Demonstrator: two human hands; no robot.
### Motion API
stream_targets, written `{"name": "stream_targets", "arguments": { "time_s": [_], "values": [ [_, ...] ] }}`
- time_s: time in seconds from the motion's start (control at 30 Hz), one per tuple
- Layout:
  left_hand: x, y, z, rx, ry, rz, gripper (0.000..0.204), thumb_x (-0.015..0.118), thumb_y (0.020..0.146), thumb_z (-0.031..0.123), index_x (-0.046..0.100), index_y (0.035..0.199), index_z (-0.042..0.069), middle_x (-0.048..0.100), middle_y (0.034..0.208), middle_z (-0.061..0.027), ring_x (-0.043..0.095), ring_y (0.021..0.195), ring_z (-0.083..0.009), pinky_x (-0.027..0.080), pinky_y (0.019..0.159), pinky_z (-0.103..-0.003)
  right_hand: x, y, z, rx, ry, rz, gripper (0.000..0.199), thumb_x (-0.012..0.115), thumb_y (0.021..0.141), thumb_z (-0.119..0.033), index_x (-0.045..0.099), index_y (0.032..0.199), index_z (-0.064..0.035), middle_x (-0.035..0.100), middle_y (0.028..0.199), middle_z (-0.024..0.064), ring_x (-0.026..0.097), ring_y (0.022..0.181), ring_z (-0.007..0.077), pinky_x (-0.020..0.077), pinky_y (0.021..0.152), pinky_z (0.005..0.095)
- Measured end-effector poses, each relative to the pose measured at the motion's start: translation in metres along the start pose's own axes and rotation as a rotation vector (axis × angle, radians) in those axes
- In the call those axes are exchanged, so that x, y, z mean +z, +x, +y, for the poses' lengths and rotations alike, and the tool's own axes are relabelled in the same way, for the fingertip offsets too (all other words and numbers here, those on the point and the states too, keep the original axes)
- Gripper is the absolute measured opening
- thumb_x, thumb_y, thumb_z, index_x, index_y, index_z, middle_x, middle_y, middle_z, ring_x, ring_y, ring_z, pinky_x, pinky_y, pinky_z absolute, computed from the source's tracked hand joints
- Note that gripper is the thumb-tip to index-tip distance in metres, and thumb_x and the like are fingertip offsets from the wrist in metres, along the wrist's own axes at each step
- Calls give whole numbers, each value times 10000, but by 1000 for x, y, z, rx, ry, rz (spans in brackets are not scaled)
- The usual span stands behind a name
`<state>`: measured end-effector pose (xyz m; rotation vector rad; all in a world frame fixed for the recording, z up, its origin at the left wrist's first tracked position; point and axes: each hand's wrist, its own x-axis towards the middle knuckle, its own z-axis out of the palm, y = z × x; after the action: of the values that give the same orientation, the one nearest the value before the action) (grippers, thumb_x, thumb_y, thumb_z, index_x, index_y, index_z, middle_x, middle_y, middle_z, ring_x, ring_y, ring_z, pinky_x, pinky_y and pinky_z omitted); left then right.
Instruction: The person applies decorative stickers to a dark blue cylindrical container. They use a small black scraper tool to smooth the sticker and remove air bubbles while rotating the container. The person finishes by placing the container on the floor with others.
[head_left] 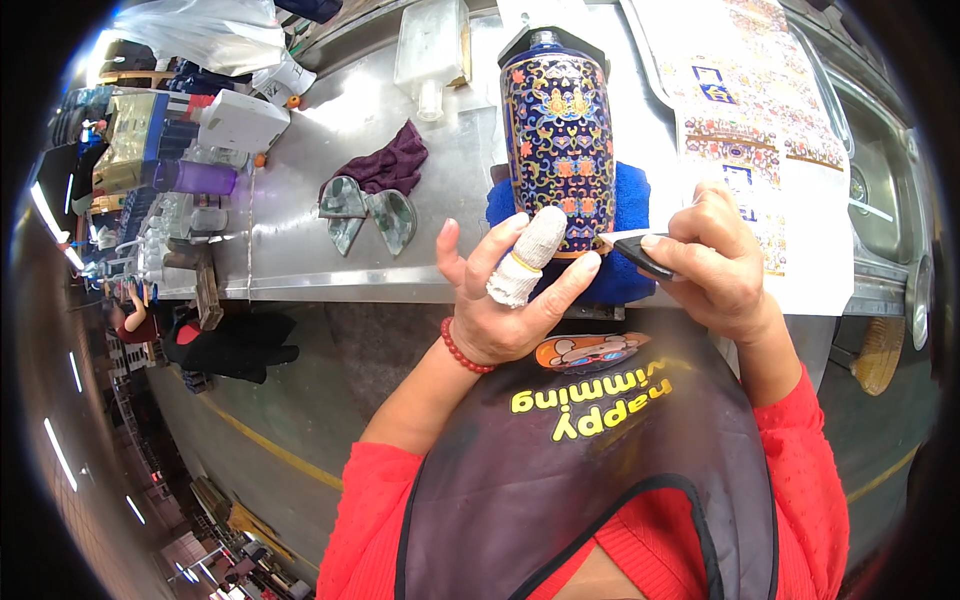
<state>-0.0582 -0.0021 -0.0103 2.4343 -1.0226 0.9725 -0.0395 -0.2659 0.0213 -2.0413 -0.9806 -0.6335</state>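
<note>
A dark blue bottle [558, 140] with a colourful floral pattern lies with its neck away from me, its lower end over a blue cloth [632, 200]. At the left of its base is my left hand [505, 290], fingers spread, the wrapped fingertip against the bottle and the thumb by the base edge. A white fabric cover [530, 258] sits on one finger. Closed round a black-handled knife [645, 256] is my right hand [715, 265]. The knife's pale tip is at the bottle's lower right edge; whether it touches cannot be made out.
Patterned printed sheets [745, 130] lie on the right of the metal table [300, 150]. Left of the bottle are a purple cloth [395, 160] and two greenish curved pieces [390, 220]. A clear rectangular bottle [430, 50] is farther back. A metal basin [880, 180] stands far right.
</note>
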Motion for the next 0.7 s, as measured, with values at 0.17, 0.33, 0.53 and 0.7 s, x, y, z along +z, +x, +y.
{"name": "stream_targets", "arguments": {
  "time_s": [0.17,0.33,0.53,0.7],
  "values": [
    [-1,7,0,-20,78,0,302,676,849,202,783,1103,324,674,1197,-59,517,1238,-225,115,1212,-583,1,-8,-1,70,36,29,381,837,634,20,679,978,-25,540,804,67,498,685,239,383,610,372],
    [-6,13,1,42,89,0,282,684,845,243,786,1092,332,668,1199,-54,500,1263,-228,107,1216,-583,5,-13,-4,127,50,83,385,844,638,34,670,976,-24,543,799,73,503,683,232,394,610,357],
    [-6,14,0,41,158,-9,274,700,833,279,780,1087,342,630,1235,-35,491,1274,-232,94,1215,-597,8,-20,-5,140,78,108,374,844,654,37,675,981,-26,545,807,76,500,691,219,402,615,341],
    [-7,10,0,51,155,-8,269,708,818,260,776,1067,337,619,1205,-47,496,1264,-235,98,1213,-602,9,-22,-7,192,78,136,371,869,647,-9,709,979,-50,587,827,68,572,712,241,442,620,355]
  ]
}}
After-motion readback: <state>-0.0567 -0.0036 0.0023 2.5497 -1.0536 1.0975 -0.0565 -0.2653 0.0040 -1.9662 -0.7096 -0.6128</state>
